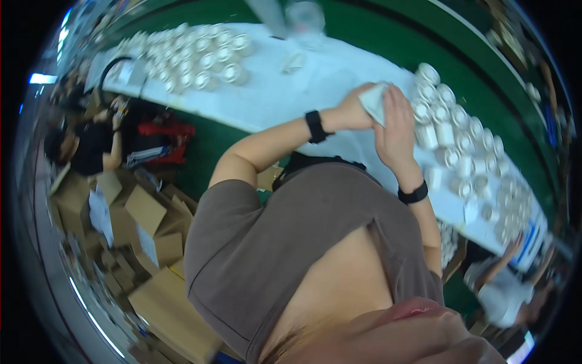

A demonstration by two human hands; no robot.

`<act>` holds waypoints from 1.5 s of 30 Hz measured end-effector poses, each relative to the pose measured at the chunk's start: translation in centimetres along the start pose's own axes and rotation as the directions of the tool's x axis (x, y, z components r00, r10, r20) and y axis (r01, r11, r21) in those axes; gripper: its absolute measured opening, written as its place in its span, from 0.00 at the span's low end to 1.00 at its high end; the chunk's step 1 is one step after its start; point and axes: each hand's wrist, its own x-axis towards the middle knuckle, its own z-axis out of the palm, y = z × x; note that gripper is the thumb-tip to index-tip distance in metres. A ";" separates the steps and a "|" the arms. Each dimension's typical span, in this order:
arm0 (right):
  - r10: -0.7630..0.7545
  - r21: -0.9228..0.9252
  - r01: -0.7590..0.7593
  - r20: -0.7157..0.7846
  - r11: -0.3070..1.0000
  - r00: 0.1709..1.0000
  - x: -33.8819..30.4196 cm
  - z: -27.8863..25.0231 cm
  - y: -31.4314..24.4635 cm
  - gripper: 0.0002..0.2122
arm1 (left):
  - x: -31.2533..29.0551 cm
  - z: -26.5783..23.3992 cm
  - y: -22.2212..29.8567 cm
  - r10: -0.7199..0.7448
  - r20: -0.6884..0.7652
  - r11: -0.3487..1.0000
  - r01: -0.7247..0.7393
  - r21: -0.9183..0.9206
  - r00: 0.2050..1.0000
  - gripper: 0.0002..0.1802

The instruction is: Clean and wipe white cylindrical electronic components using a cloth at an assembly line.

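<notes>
Over the white table, my left hand (354, 110) has its fingers closed round a pale, whitish cloth-like piece (374, 102). Against the other side of that piece, my right hand (397, 128) presses with fingers straight and together. Whether anything lies inside the cloth is hidden by the hands. Just right of my right hand stand white cylindrical jars (441, 113), some upright and some on their sides. A small crumpled pale piece (294, 62) lies on the table beyond my left hand.
The white-covered table (339, 67) curves across the view. Many more white jars (200, 51) crowd its left part. A blurred translucent object (305, 18) is at the far edge. Open cardboard boxes (145, 212) pile up at left. One person (91, 142) sits left, another (503, 297) lower right.
</notes>
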 end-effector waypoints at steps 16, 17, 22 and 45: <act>0.662 0.698 -0.672 0.385 0.247 0.643 -1.8 2.9 1.8 0.18 | -2.1 -1.0 3.5 0.042 -0.166 0.989 -0.017 0.149 0.985 0.26; 0.642 0.703 -0.705 0.583 -0.092 0.498 -1.8 2.8 2.7 0.18 | -2.2 -1.0 3.5 0.051 -0.135 0.993 -0.036 0.112 0.990 0.27; 0.464 0.591 -0.570 0.805 -0.570 0.370 -3.5 2.6 4.2 0.18 | -1.0 -2.9 3.1 -0.226 -0.040 0.763 0.152 -0.629 0.973 0.35; 0.144 0.573 -0.190 0.485 -0.797 0.862 -1.8 0.9 2.9 0.16 | 0.1 -1.8 2.9 -0.161 0.030 0.847 0.154 -0.509 0.987 0.23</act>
